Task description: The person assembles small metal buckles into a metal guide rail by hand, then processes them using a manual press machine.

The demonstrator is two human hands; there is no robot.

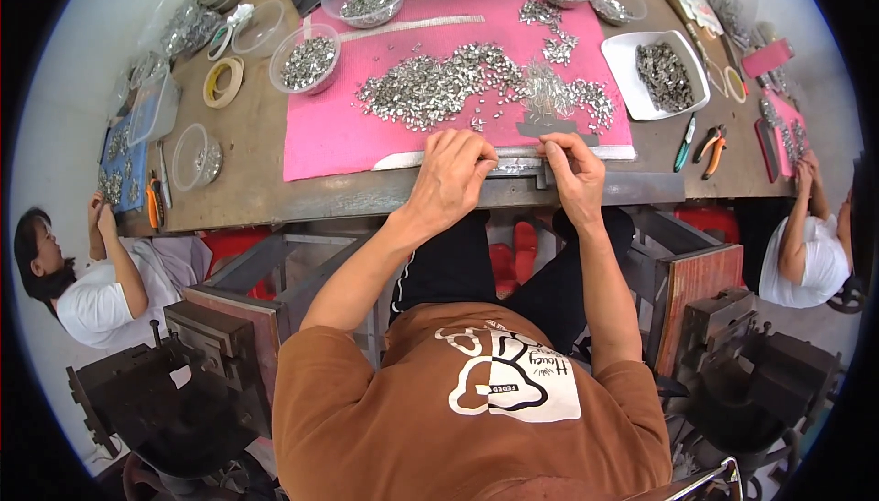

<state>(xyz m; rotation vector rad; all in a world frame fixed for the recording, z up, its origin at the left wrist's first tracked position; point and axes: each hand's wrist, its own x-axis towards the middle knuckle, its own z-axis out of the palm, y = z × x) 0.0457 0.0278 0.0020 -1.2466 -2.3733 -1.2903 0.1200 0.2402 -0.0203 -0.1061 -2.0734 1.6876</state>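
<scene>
My left hand (450, 176) is at the front edge of the bench, its fingers curled together and pressed at the tips; anything in them is too small to make out. To its right, my right hand (577, 176) has thumb and forefinger pinched, with the held item also indistinct. Between them lies a metal strip fixture (517, 169) along the bench edge. Just beyond my right fingertips is a dark grey flat piece (540, 129) with thin pins on it. Farther back, a wide heap of small silvery metal parts (421, 93) covers the pink mat (320, 139), beside a pile of thin pins (547, 87).
Clear tubs (305, 59) of metal parts line the back, and a white tray (608, 59) stands right. Pliers (715, 155), a green-handled tool (684, 144) and a tape roll (212, 86) lie on the bench. A person (101, 281) sits left, another (806, 254) right.
</scene>
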